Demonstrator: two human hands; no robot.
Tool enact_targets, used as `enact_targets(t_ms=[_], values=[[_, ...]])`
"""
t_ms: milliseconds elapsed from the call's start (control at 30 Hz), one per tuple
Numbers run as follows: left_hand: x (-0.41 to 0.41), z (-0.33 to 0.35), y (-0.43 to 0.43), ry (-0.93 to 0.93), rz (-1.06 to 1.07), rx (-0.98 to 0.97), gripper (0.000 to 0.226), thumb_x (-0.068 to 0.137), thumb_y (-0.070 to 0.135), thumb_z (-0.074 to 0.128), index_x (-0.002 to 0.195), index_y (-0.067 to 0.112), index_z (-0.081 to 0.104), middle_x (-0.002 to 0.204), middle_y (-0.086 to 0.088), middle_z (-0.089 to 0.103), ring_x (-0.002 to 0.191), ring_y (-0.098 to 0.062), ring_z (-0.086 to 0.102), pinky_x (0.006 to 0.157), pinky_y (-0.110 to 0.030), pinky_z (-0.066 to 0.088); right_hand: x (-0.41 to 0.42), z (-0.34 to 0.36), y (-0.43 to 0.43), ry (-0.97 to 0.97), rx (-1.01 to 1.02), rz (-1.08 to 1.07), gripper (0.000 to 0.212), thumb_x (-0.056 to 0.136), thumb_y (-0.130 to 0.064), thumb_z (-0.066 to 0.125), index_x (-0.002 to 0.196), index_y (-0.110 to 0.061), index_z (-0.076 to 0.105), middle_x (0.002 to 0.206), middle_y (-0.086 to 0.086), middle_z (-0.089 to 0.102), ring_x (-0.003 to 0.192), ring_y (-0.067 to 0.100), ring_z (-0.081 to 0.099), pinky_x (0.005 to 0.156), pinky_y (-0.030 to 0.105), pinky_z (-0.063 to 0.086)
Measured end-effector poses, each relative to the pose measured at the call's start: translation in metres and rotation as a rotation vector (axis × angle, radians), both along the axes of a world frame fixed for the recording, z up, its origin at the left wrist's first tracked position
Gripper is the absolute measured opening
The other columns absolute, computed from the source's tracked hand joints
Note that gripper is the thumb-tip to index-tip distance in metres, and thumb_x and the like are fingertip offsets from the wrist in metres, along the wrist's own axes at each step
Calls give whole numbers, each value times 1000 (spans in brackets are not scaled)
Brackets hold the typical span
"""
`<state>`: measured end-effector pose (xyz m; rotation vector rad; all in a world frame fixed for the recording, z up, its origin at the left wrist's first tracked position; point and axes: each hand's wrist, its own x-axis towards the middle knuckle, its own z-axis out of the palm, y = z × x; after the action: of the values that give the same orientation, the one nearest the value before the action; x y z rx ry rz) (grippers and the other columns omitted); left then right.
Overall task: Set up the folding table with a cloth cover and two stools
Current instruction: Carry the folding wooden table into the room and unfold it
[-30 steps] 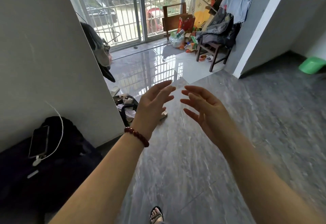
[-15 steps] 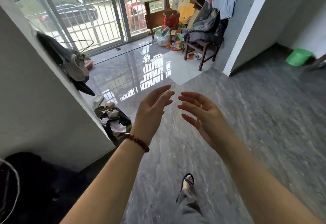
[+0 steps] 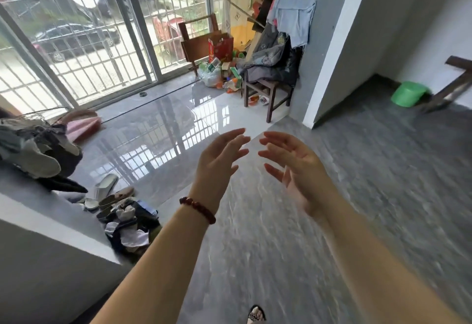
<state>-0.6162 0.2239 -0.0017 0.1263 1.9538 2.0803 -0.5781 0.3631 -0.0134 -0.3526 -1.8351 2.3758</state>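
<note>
Both hands raised, empty — folded table ahead.

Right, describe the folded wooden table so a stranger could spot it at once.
Start at the barred sliding glass doors at the back of the room. At their right end, beside the red carton, the folded table stands on edge. It is the only flat brown wooden panel there, legs sticking up above it.

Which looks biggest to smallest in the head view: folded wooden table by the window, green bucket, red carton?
As they appear in frame:
1. folded wooden table, partly hidden by the carton
2. green bucket and red carton: about alike, so no ranking between them.
All three stand far from the camera, at differing depths, so true sizes stay unsure.
</note>
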Motion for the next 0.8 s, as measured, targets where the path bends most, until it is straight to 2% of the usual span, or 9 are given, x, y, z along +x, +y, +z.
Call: enact_targets(t_ms=[333, 500, 633, 800], values=[[-110, -13, 35, -33, 4, -8, 23, 92, 33, 55, 110, 25, 66, 110, 6, 69, 105, -12, 64, 100, -42, 44, -108, -16, 33, -55, -9, 4, 14, 90, -21, 61, 99, -29, 67, 97, -12, 72, 92, 8, 69, 75, 20, 52], [-197, -12, 43, -44, 31, 40, 18, 91, 33, 56, 104, 27, 67, 108, 5, 70, 105, -14, 64, 102, -46, 43, -194, -13, 42, -40, 18, 14, 13, 89, -21, 62, 93, -32, 69, 101, -10, 71, 93, 7, 68, 78, 23, 51], [-273, 1, 44, -7, 29, 53, 18, 92, 32, 54, 104, 27, 66, 108, 7, 70, 103, -11, 65, 100, -42, 44, -271, 1, 44, -21, 14, 51, 15, 88, -18, 62, 95, -30, 68, 101, -10, 72, 92, 6, 68, 77, 23, 49], [-348, 8, 41, 31, 22, 36, 16, 92, 32, 53, 102, 28, 65, 105, 8, 70, 99, -9, 66, 98, -39, 46, -346, 9, 37, 2, 1, 80, 15, 90, -16, 59, 97, -27, 67, 99, -9, 72, 89, 6, 68, 69, 17, 51]])
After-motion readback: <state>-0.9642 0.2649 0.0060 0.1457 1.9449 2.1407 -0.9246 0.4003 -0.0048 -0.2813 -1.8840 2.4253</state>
